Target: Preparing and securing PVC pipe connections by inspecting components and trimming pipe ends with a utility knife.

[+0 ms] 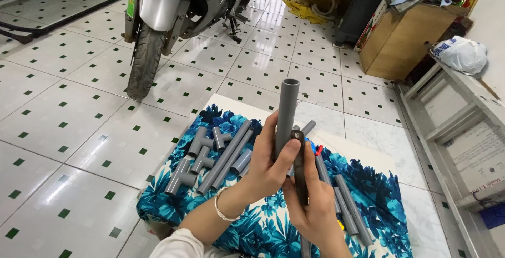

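My left hand (271, 166) grips a grey plastic pipe (287, 108) and holds it upright, its open end facing up. My right hand (314, 205) is closed around a dark, slim tool or rod (300, 171) pressed against the pipe's lower part; its exact kind is unclear. Both hands hover over a blue floral cloth (263, 226). On the cloth to the left lie several grey T-fittings (197, 158) and longer pipes (226, 155). More grey pipe lengths (350, 208) lie to the right.
A white board (363, 152) lies under the cloth on the tiled floor. A motorbike (158, 21) stands at the back left. A wooden box (402, 37) with clothes sits at the back right, and a white metal rack (463, 131) runs along the right.
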